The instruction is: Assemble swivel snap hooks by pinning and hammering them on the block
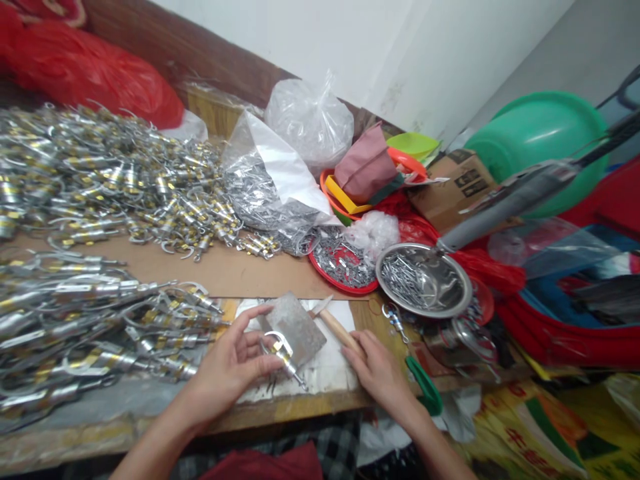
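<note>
Pinched in the fingertips of my left hand (pixel 235 357) is a small hooked metal fitting (pixel 283 353), silver with a brass part, a curved arm and a small ring at its lower end. It is just over the front of a grey metal block (pixel 299 327), which rests on white paper (pixel 345 373). My right hand (pixel 375 363) is closed round the wooden handle of a hammer (pixel 337 327). The hammer's head lies by the block's upper right edge. Many similar fittings (pixel 100 313) lie in a pile left of my left hand.
Behind, a larger heap of fittings (pixel 115 173) spreads across the table. A red tray (pixel 345 267) and a steel bowl (pixel 425 280) hold small metal parts. A grey tool (pixel 510 200) slants over the bowl. Green-handled scissors or pliers (pixel 425 387) lie right of my right hand.
</note>
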`<state>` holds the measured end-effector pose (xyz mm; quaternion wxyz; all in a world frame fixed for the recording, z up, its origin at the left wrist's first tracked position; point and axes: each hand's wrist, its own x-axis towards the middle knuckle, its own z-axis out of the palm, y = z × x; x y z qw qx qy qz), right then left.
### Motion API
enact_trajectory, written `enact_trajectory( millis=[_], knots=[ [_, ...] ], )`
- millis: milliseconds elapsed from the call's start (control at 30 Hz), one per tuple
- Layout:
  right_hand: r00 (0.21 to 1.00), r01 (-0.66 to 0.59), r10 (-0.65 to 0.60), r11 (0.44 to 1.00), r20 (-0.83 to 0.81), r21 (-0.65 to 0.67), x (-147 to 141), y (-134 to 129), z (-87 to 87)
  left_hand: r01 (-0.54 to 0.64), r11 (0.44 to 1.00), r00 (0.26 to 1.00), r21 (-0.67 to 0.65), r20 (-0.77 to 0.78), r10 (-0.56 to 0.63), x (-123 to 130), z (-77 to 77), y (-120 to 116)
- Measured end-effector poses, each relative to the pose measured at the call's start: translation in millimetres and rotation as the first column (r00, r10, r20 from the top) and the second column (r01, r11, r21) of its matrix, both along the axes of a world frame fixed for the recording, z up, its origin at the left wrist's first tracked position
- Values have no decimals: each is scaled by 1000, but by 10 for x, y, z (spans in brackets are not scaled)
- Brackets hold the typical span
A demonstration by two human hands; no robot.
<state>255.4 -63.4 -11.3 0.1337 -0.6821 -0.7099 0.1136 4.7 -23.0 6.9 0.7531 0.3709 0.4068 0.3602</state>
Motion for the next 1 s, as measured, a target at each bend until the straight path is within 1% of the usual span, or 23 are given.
enact_trajectory(
  millis=[100, 167, 200, 233, 267, 300, 333, 400, 433, 467, 533, 567, 633, 667, 733, 767, 800, 833, 867, 900, 933, 967, 1000],
  knots=[
    [993, -4, 23, 987, -116, 159, -73, -79, 196, -3, 1000, 1000, 9, 5, 3, 7, -11, 2],
    [982, -56, 105, 954, -155, 296, -144, -148, 367, -7, 1000, 1000, 9, -2, 7, 10, -18, -2],
    [975, -93, 159, 925, -154, 367, -178, -185, 438, -9, 1000, 1000, 7, -7, 9, 10, -19, -6],
    [967, -144, 218, 898, -136, 416, -208, -220, 490, -11, 1000, 1000, 4, -13, 11, 9, -18, -9],
    [956, -205, 274, 881, -105, 427, -232, -252, 519, -13, 1000, 1000, 1, -20, 13, 7, -15, -12],
    [945, -265, 319, 877, -74, 400, -250, -280, 526, -16, 1000, 1000, -1, -24, 16, 5, -9, -13],
    [935, -316, 352, 886, -48, 341, -261, -303, 516, -20, 1000, 999, 0, -28, 20, 2, -3, -12],
    [929, -358, 370, 909, -18, 213, -270, -339, 467, -24, 1000, 999, 4, -36, 24, 1, 9, -7],
    [935, -343, 354, 917, -19, 206, -272, -353, 442, -25, 1000, 999, 7, -39, 25, 3, 13, -3],
    [941, -321, 337, 916, -30, 242, -278, -363, 424, -24, 1000, 999, 9, -42, 25, 9, 14, 0],
    [938, -317, 343, 902, -43, 293, -304, -374, 411, -17, 1000, 999, 17, -49, 18, 28, 7, 0],
    [934, -328, 355, 900, -45, 287, -323, -371, 412, -12, 1000, 999, 24, -48, 13, 36, 1, -3],
    [934, -334, 353, 917, -56, 217, -350, -340, 410, -1, 999, 998, 46, -61, 3, 35, -6, -16],
    [942, -308, 327, 931, -77, 195, -348, -309, 396, 6, 998, 997, 66, -83, 0, 15, -1, -24],
    [962, -190, 225, 958, -152, 217, -288, -224, 330, -18, 989, 983, 144, -180, 44, -82, 38, -37],
    [968, -122, 167, 966, -186, 228, -230, -175, 279, -51, 976, 958, 211, -267, 108, -161, 71, -39],
    [972, -63, 111, 973, -208, 224, -159, -126, 221, -108, 948, 906, 300, -363, 218, -256, 111, -37],
    [976, -21, 63, 980, -209, 199, -80, -78, 162, -154, 901, 808, 406, -473, 351, -361, 151, -29],
    [982, 4, 25, 988, -187, 153, -5, -34, 110, -174, 838, 637, 517, -589, 496, -469, 188, -15],
    [990, 17, -3, 995, -141, 99, 57, 8, 71, -163, 782, 451, 601, -660, 601, -570, 216, 5],
    [997, 19, -16, 999, -78, 49, 99, 49, 51, -118, 728, 353, 675, -657, 666, -659, 230, 30],
    [1000, 14, -13, 1000, -9, 17, 112, 93, 53, -47, 670, 293, 741, -631, 719, -729, 230, 58],
    [999, 1, -2, 1000, 54, 10, 93, 144, 78, 20, 622, 271, 783, -603, 750, -779, 215, 88]
  ],
)
